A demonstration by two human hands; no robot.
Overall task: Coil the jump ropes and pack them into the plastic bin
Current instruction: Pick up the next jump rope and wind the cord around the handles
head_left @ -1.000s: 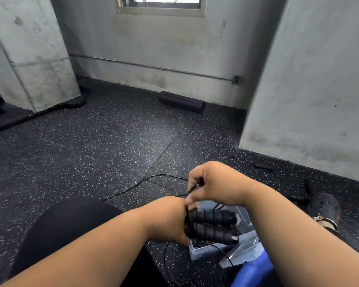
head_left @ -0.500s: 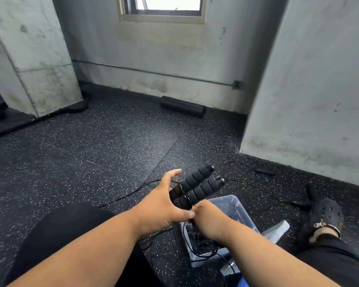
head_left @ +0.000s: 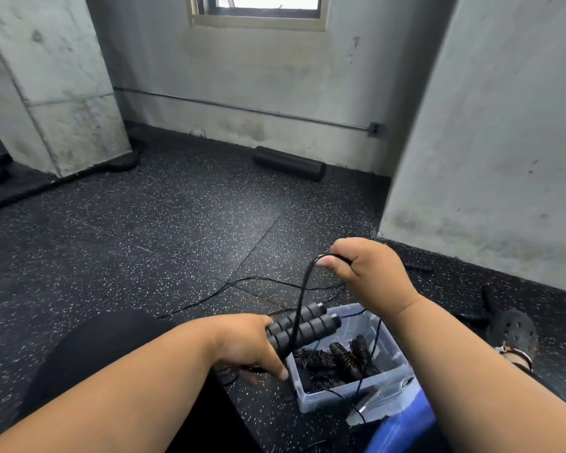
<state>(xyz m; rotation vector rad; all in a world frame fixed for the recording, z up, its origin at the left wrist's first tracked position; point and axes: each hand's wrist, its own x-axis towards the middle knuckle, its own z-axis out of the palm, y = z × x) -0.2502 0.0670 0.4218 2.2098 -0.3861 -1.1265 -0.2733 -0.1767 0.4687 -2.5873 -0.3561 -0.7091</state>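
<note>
My left hand (head_left: pixel 247 346) grips the two black ribbed foam handles (head_left: pixel 307 326) of a jump rope, held side by side above the left edge of the clear plastic bin (head_left: pixel 350 392). My right hand (head_left: pixel 365 268) is raised above and behind the bin and pinches the thin black cord (head_left: pixel 303 295), which runs taut down across the handles. Inside the bin lie several coiled black jump ropes (head_left: pixel 339 358). More loose cord (head_left: pixel 242 286) trails over the speckled floor beyond the bin.
A black foam roller (head_left: pixel 290 163) lies by the far wall. Concrete pillars stand at left (head_left: pixel 56 93) and right (head_left: pixel 490 142). My black shoe (head_left: pixel 513 331) is right of the bin, a blue lid (head_left: pixel 402 426) under its near corner, my knee (head_left: pixel 95 348) at lower left.
My right hand rose from beside the handles to well above the bin, pulling the cord taut. My left hand lowered the handles, which now point right over the bin.
</note>
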